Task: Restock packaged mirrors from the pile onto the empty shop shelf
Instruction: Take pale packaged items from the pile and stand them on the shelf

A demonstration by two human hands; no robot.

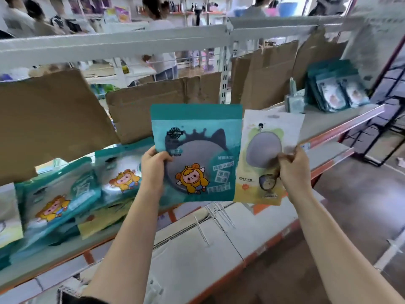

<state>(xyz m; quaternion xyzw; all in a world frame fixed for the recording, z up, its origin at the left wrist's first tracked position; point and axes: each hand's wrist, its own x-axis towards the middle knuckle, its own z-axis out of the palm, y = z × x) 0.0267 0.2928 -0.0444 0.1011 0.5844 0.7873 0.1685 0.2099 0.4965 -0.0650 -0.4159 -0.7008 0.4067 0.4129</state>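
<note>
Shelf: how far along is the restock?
Early. Done: a small row of teal packs stands at the right end of the shelf. In hand: the left hand holds a teal mirror pack and the right hand pinches a yellow mirror pack. Left: the big pile at the left end, with bare shelf between.

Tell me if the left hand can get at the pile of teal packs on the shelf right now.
Probably not for a grab: the left hand grips a teal mirror pack, so it is full. Nothing stands between it and the pile, though.
</note>
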